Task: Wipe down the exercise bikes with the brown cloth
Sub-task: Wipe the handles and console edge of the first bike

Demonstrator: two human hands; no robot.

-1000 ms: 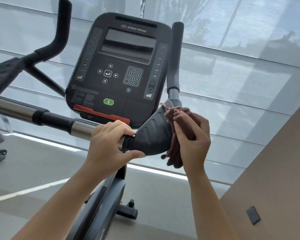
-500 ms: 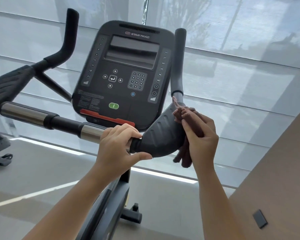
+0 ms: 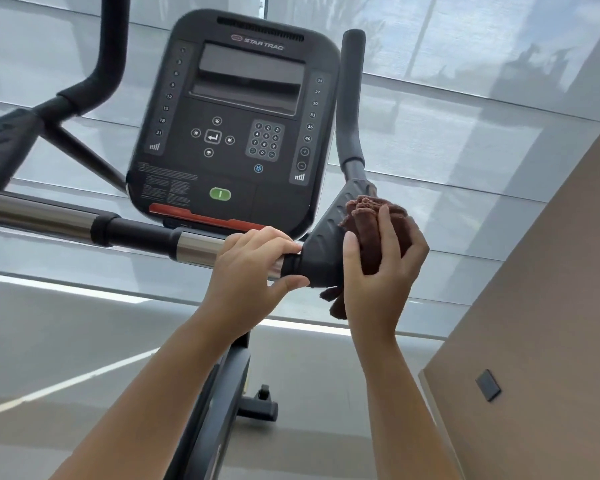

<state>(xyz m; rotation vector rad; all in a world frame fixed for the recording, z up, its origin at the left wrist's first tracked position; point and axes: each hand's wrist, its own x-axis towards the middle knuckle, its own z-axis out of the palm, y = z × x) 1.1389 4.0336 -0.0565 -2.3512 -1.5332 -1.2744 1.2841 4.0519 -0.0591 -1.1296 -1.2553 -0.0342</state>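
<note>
A black exercise bike fills the view, its console upright in the middle. A horizontal handlebar of black and chrome runs from the left to a ribbed black elbow pad. My left hand grips the bar just left of that pad. My right hand holds the bunched brown cloth against the pad's right side, fingers curled round it. A loose end of cloth hangs below the pad.
An upright black grip rises right of the console, another at the left. Shaded windows stand behind. A beige wall with a dark plate is close on the right. The bike's column and foot stand on grey floor.
My right hand has turned so its thumb faces me and has shifted the cloth onto the pad's right side. The view has moved closer to the bike. My left hand keeps its grip.
</note>
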